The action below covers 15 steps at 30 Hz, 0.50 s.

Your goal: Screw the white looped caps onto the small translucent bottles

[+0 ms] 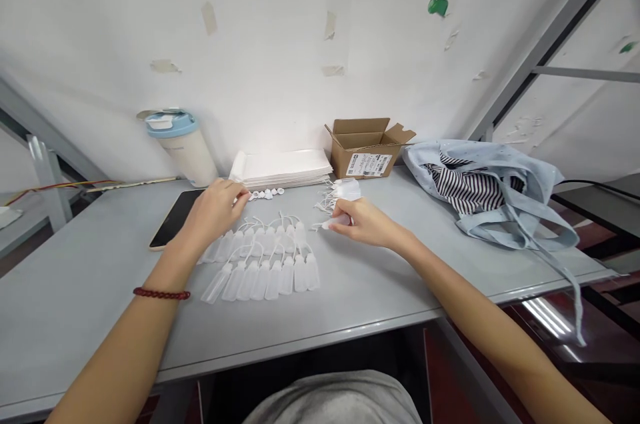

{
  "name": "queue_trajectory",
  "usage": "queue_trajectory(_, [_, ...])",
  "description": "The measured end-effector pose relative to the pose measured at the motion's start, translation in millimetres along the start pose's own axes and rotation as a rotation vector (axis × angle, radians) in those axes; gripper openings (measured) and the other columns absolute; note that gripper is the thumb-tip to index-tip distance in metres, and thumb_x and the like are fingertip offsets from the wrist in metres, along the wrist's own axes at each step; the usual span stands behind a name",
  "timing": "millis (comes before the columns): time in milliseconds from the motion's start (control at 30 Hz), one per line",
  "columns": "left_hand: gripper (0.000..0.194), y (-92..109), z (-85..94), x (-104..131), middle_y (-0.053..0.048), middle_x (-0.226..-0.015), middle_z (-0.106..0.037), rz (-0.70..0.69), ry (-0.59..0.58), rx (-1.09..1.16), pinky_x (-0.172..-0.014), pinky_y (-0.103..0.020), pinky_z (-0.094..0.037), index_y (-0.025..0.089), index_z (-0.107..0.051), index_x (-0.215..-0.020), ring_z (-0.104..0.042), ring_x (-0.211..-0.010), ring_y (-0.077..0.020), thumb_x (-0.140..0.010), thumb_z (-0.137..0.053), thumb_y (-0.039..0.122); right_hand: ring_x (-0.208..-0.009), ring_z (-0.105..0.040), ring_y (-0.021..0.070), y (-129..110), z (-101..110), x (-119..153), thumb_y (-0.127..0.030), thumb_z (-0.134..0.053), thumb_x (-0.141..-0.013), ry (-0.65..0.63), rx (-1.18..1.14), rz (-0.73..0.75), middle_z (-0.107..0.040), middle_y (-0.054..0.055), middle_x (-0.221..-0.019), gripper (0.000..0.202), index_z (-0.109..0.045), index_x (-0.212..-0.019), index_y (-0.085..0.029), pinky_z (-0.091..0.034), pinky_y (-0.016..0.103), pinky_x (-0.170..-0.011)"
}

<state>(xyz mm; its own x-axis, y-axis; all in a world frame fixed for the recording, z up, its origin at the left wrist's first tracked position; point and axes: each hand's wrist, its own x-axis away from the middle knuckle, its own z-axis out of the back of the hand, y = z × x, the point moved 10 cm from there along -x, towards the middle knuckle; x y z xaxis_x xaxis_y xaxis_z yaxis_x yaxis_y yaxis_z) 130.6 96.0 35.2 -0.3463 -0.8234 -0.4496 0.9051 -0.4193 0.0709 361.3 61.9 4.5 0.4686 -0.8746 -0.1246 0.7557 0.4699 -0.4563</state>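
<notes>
My right hand [363, 221] pinches a small translucent plastic tube [330, 224] with a white cord end pointing left, a little above the desk. Just behind it lies a bunch of similar corded tubes [349, 189]. With fingers bent together, my left hand [220, 207] is at the left end of a short row of small white caps [270, 194]; whatever may be between its fingertips is hidden. In front of both hands, several translucent tubes [273, 277] with looped white cords lie side by side in two overlapping rows.
Along the wall stand a tumbler with a blue lid [187, 147], a stack of white envelopes or sheets [285, 167] and an open cardboard box [367, 154]. A phone [170, 224] lies beside my left forearm. A light blue cloth bag [485, 177] hangs partly over the desk's [370, 291] right edge.
</notes>
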Motion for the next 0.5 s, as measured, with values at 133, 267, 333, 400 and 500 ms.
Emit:
queue_trajectory(133, [0.026,-38.8,-21.3,3.3,-0.011,-0.091,-0.071,0.128,-0.226,-0.109,-0.078,-0.037,-0.046,0.019,-0.068,-0.082,-0.058,-0.096,-0.0309,-0.082,-0.043,0.022,-0.062,-0.05,0.0141,2.6,-1.8,2.7,-0.031,-0.058,-0.085,-0.082,0.214,-0.076,-0.062,0.005,-0.075,0.016,-0.058,-0.081,-0.016,-0.027,0.025,-0.054])
queue_trajectory(267, [0.025,-54.0,-24.9,6.8,-0.012,-0.094,-0.072,0.205,-0.299,-0.102,-0.077,-0.038,-0.046,0.02,-0.072,-0.086,-0.058,-0.101,-0.0335,-0.08,-0.048,0.026,-0.057,-0.049,0.0143,6.5,1.2,4.7,-0.032,-0.057,-0.085,-0.133,0.345,-0.137,-0.063,0.006,-0.071,0.02,-0.059,-0.074,-0.016,-0.025,0.026,-0.051])
queue_trajectory(333, [0.027,-56.3,-28.3,7.8,-0.012,-0.093,-0.072,0.213,-0.333,-0.111,-0.077,-0.039,-0.046,0.019,-0.073,-0.086,-0.057,-0.101,-0.0344,-0.08,-0.049,0.029,-0.057,-0.05,0.0148,9.0,2.3,4.9,-0.031,-0.057,-0.085,-0.145,0.397,-0.156,-0.063,0.007,-0.07,0.021,-0.059,-0.071,-0.015,-0.024,0.026,-0.05])
queue_trajectory(400, [0.028,-57.7,-34.6,9.2,-0.012,-0.092,-0.072,0.216,-0.379,-0.126,-0.078,-0.039,-0.046,0.018,-0.073,-0.086,-0.057,-0.101,-0.0345,-0.08,-0.05,0.031,-0.057,-0.051,0.0152,11.1,2.7,4.9,-0.029,-0.057,-0.085,-0.148,0.43,-0.166,-0.064,0.007,-0.071,0.021,-0.06,-0.07,-0.016,-0.023,0.026,-0.05])
queue_trajectory(500, [0.03,-58.6,-41.8,9.5,-0.012,-0.091,-0.073,0.21,-0.392,-0.135,-0.079,-0.039,-0.047,0.018,-0.074,-0.086,-0.057,-0.101,-0.0349,-0.078,-0.051,0.034,-0.059,-0.052,0.0151,13.8,2.3,4.6,-0.028,-0.057,-0.085,-0.145,0.441,-0.173,-0.066,0.007,-0.072,0.02,-0.06,-0.069,-0.016,-0.023,0.026,-0.051])
